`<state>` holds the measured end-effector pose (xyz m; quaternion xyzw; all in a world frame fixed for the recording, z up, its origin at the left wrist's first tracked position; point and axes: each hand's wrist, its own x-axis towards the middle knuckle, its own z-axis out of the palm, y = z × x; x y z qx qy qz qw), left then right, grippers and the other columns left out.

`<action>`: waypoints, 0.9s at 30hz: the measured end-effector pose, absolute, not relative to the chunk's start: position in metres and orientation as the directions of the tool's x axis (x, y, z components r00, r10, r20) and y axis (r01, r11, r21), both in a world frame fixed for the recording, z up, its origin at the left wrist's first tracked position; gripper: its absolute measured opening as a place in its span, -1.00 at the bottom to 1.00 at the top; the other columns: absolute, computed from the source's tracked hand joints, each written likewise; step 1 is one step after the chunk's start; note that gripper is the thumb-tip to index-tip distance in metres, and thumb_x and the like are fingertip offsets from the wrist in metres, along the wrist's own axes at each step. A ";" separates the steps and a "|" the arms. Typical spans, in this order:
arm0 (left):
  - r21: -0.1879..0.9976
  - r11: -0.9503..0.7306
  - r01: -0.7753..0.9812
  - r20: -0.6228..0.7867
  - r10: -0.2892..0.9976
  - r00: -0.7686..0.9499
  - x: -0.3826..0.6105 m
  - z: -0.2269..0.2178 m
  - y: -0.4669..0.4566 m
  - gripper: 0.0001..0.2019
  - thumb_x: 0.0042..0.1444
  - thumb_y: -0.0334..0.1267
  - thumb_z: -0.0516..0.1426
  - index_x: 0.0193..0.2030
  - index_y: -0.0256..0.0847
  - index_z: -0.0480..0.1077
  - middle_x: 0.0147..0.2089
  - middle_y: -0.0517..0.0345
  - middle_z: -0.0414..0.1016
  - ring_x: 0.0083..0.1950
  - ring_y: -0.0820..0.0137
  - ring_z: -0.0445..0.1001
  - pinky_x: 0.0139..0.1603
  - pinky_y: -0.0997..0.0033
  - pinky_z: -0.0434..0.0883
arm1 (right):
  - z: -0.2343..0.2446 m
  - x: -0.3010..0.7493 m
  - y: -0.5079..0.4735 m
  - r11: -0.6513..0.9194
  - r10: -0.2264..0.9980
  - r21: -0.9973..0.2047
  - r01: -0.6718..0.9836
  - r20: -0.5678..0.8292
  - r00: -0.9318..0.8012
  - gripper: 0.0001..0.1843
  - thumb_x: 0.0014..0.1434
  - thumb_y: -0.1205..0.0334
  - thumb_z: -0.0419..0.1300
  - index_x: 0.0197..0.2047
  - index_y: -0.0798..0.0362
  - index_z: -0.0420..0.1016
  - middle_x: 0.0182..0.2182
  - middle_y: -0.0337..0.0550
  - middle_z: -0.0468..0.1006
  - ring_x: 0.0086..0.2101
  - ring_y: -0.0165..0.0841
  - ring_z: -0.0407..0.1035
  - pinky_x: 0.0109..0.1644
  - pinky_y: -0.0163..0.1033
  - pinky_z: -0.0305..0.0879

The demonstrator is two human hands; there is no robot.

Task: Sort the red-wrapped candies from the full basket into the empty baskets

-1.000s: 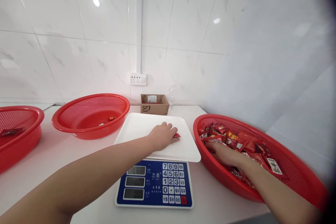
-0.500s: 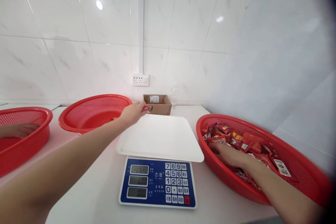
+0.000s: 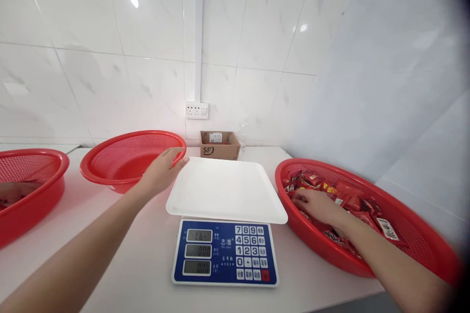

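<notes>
My left hand [image 3: 161,172] is by the left edge of the scale's white pan [image 3: 223,190], in front of the middle red basket [image 3: 132,138]. Its fingers and thumb are apart, and nothing shows between them. Inside the right-hand red basket [image 3: 341,169], my right hand [image 3: 317,205] rests among red snack packets [image 3: 354,201] with its fingers curled; what they grip is hidden. Between my arms stands the digital scale [image 3: 227,254], with a blue keypad panel. Nothing lies on its pan.
Behind the pan stands a small cardboard box [image 3: 220,151] with something red inside, and clear plastic [image 3: 243,134] beside it. Another person's hand [image 3: 16,191] is in the far-left red basket [image 3: 47,156]. A tiled wall [image 3: 154,93] with a socket [image 3: 197,110] closes off the back.
My left hand has come back and left from near the cardboard box, and the red packet it held is no longer in it. My right hand has stayed in the basket, fingers now more curled.
</notes>
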<state>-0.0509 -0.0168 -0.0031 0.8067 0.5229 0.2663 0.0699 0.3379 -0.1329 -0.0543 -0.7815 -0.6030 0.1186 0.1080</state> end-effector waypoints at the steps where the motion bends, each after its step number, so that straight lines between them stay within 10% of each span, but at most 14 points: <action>1: 0.414 -0.481 0.773 0.381 0.863 0.333 -0.044 -0.005 -0.026 -0.50 0.22 0.07 -0.18 0.17 -0.13 0.17 0.20 0.03 0.28 0.18 0.18 0.27 0.06 0.22 0.29 | -0.050 0.337 -0.132 -0.277 0.955 -0.291 0.916 0.021 0.296 -0.79 0.13 0.20 -0.02 -0.42 0.01 0.40 -0.44 -0.16 0.54 -0.37 -0.26 0.41 -0.32 -0.25 0.24; 7: 0.580 -0.603 0.547 0.460 0.797 0.391 -0.024 -0.004 -0.060 -0.52 0.22 0.07 -0.14 0.17 -0.11 0.19 0.19 0.11 0.31 0.18 0.26 0.27 0.09 0.29 0.30 | -0.009 0.307 -0.128 -0.262 0.829 -0.460 0.848 0.343 0.442 -0.74 0.17 0.05 -0.05 -0.31 -0.02 0.37 -0.35 -0.18 0.53 -0.31 -0.28 0.39 -0.26 -0.25 0.24; 15: 0.728 -0.534 0.431 0.416 0.843 0.342 -0.046 -0.002 -0.059 -0.50 0.17 0.10 -0.09 0.14 -0.11 0.24 0.17 0.09 0.34 0.17 0.20 0.29 0.11 0.22 0.29 | 0.000 0.222 -0.078 0.006 0.961 -0.589 0.808 0.228 0.159 -0.67 0.20 0.03 -0.05 -0.11 0.03 0.37 -0.30 -0.19 0.51 -0.28 -0.32 0.39 -0.18 -0.23 0.28; 27: 0.778 -0.504 0.375 0.381 0.853 0.357 -0.052 -0.001 -0.055 -0.47 0.16 0.12 -0.09 0.17 -0.10 0.21 0.21 0.08 0.29 0.20 0.16 0.25 0.14 0.16 0.26 | -0.028 0.172 -0.066 0.274 0.959 -0.344 0.898 0.173 -0.226 -0.63 0.15 0.23 0.09 0.04 0.01 0.40 0.05 -0.10 0.36 0.04 -0.22 0.23 0.15 -0.08 0.12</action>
